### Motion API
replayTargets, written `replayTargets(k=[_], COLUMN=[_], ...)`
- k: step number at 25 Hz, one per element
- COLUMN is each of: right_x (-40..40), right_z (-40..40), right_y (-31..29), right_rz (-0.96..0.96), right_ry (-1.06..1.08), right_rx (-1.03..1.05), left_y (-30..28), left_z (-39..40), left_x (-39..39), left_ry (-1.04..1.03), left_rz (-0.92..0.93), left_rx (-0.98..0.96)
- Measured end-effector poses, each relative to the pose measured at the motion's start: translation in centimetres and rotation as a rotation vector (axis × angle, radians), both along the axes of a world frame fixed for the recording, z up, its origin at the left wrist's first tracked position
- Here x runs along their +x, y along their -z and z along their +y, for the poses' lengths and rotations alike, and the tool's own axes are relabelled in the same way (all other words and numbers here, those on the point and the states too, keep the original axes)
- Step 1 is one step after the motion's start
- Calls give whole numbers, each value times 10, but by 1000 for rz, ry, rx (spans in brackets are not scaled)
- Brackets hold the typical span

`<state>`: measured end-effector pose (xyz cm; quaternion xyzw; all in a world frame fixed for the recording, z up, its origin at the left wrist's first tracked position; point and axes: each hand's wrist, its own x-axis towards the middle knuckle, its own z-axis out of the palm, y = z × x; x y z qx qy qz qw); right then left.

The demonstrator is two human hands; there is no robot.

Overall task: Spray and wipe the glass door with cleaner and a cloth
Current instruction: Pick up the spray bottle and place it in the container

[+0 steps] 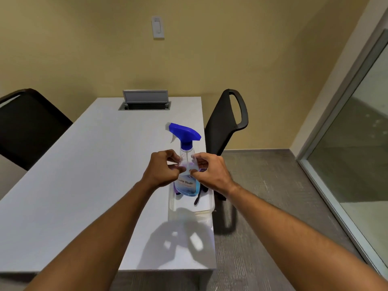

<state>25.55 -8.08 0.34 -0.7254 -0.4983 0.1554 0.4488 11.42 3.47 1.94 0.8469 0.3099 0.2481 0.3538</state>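
Barely begun, I judge: the spray bottle [185, 164] is standing upright in a clear tray [207, 208] at the table's [84, 185] right edge, nozzle pointing left. The left hand [161, 171] and right hand [210, 171] are curling around its body. The glass door [357, 143] is waiting unsprayed; I can see no cloth.

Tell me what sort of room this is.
Probably a small office meeting room. A long white table has a pop-up cable box set into its top, black office chairs stand on either side, and a glass door in a metal frame closes off the right side.
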Motion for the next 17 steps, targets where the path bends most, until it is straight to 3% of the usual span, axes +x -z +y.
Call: replayTargets(k=[17], right_x=[25], right_z=[4], right_y=[61], right_rz=[69], right_ry=[-229], right_rx=[-233], left_y=[65], left_z=[-25], left_x=[-1], left_ry=[-159], left_rz=[126], left_rx=[-217])
